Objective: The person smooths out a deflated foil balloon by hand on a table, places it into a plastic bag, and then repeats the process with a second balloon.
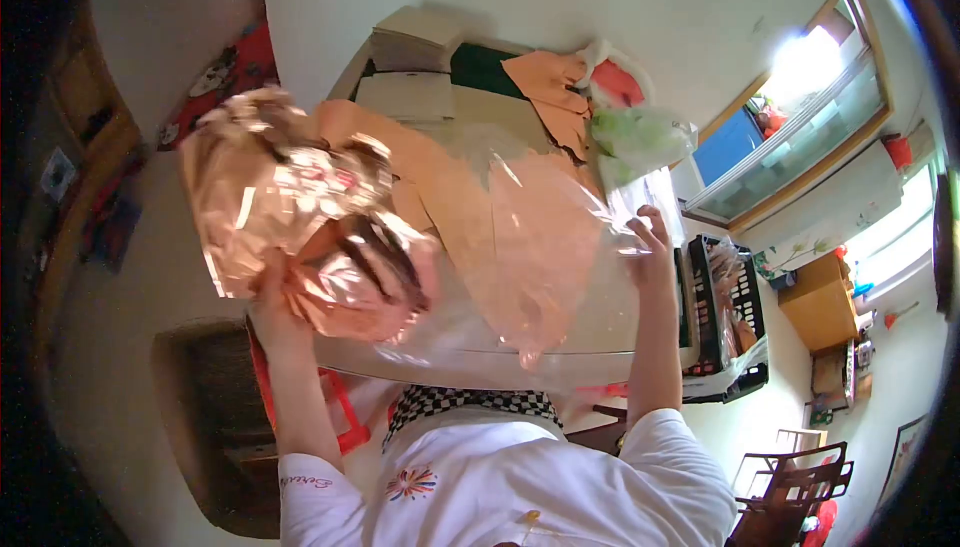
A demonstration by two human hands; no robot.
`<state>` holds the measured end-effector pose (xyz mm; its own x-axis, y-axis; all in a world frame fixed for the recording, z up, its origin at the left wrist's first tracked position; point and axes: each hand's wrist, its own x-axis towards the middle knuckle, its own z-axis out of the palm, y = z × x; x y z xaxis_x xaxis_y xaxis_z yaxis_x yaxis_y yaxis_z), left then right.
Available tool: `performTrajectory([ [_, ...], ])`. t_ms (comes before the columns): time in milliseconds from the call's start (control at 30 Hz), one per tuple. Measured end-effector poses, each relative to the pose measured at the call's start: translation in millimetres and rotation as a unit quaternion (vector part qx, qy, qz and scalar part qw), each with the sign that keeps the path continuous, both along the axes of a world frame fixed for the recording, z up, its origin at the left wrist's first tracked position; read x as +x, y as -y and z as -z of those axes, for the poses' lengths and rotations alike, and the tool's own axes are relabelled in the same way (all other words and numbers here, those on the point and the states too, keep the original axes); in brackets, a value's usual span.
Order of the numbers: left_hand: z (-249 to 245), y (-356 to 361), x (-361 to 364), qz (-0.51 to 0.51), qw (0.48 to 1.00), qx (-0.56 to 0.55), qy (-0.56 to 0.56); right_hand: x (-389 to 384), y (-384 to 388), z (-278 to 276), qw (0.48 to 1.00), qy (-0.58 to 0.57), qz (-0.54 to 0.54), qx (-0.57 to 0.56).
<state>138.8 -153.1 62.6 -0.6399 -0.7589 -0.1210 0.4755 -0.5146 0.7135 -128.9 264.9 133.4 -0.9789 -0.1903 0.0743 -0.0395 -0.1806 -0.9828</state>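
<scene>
My left hand (272,295) grips a big crumpled bunch of shiny copper-coloured foil (240,182), raised at the left side of the table. My right hand (648,235) is closed, with bent fingers, on the edge of a clear plastic sheet (605,209) at the table's right side. Through and around the clear plastic, peach-orange paper sheets (540,247) lie over the middle of the table. Some of them have torn or ragged edges. Glare on the plastic blurs where it ends.
Stacked cardboard (410,42) stands at the back of the table (450,332). A clear bag with green contents (640,145) lies at the back right. A black plastic crate (750,297) with wrapped items stands to the right. A dark brown chair (800,487) is at the lower right.
</scene>
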Motion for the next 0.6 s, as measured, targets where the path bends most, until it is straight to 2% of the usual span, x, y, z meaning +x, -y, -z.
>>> performTrajectory([
  [33,-11.4,3.4,0.7,0.004,0.997,0.047,-0.062,-0.2,-13.2,4.5,1.0,0.018,0.002,-0.013],
  [67,-23.7,1.1,-1.5,-0.019,0.997,0.054,-0.05,-0.7,-31.3,3.9,0.997,0.042,0.025,0.056],
  [133,-45.6,-10.5,-10.5,-0.064,0.995,0.066,-0.026,-26.0,-75.8,32.6,0.994,0.063,0.041,0.076],
  [267,-20.8,-22.7,-27.8,0.004,0.997,0.074,-0.004,-54.5,-112.8,71.5,0.961,0.111,0.098,0.234],
  [300,-18.2,-28.0,-34.8,0.084,0.992,0.058,-0.069,-54.7,-104.0,80.0,0.966,0.063,0.097,0.232],
  [333,-20.1,-34.7,-39.0,0.079,0.994,0.055,-0.055,-60.2,-101.1,89.8,0.973,0.086,0.117,0.181],
  [400,-26.5,-51.6,-47.5,0.065,0.996,0.047,-0.026,-73.1,-87.5,104.5,0.97,0.067,0.124,0.197],
  [433,-41.4,-61.3,-51.8,0.041,0.996,0.079,-0.016,-76.7,-85.0,106.0,0.976,0.075,0.098,0.178],
  [500,-37.7,-58.1,-52.3,0.066,0.994,0.079,-0.03,-81.4,-78.5,108.7,0.985,0.09,0.045,0.139],
  [600,-58.4,-61.1,-48.4,0.066,0.996,0.057,-0.003,-46.2,-40.2,43.0,0.981,0.13,-0.008,0.145],
])
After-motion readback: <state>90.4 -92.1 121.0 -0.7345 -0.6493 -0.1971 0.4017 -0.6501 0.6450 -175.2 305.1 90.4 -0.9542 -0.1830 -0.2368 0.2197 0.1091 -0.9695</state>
